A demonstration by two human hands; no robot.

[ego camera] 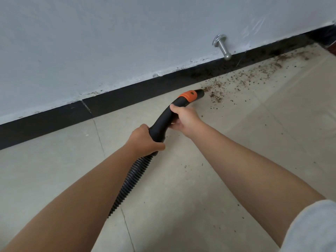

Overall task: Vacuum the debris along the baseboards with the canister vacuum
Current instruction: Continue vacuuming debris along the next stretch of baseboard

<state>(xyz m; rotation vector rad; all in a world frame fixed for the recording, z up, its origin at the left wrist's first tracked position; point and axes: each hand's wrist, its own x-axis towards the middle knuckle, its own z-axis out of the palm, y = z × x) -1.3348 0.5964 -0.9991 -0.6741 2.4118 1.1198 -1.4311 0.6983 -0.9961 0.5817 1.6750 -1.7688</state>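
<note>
A black vacuum hose handle (163, 119) with an orange collar (189, 96) points at the foot of the black baseboard (127, 96). Its open tip (200, 92) lies low at the near edge of the brown debris (241, 77), which is scattered along the baseboard towards the right. My right hand (183, 117) grips the handle just behind the collar. My left hand (145, 140) grips its lower end, where the ribbed black hose (131, 179) begins and runs back towards me. The canister is out of view.
A metal door stop (222, 47) sticks out of the white wall (109, 42) above the baseboard, over the debris. Beige floor tiles (236, 151) carry a few stray crumbs on the right. The far right corner (325, 36) is dark with dirt.
</note>
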